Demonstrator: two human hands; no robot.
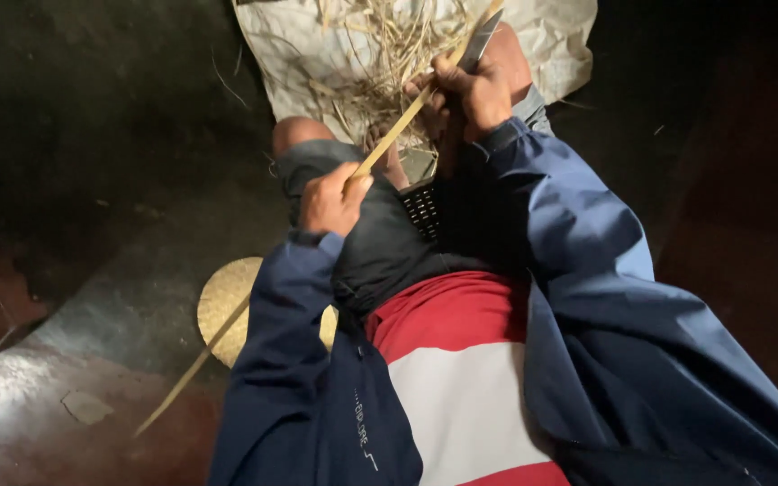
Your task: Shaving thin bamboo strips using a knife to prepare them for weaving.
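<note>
A long thin bamboo strip point(402, 121) runs diagonally from the upper right down past my knee to the floor at the lower left. My left hand point(333, 200) grips the strip at its middle, resting on my dark shorts. My right hand point(472, 90) is closed around a knife point(479, 40) whose grey blade lies against the strip's upper part. Both arms wear blue jacket sleeves.
A pale sack point(542, 36) lies on the floor ahead, covered with a heap of dry shavings point(380, 63). A round woven mat point(227, 301) sits under my left side. The floor around is dark and uneven, with a reddish patch at lower left.
</note>
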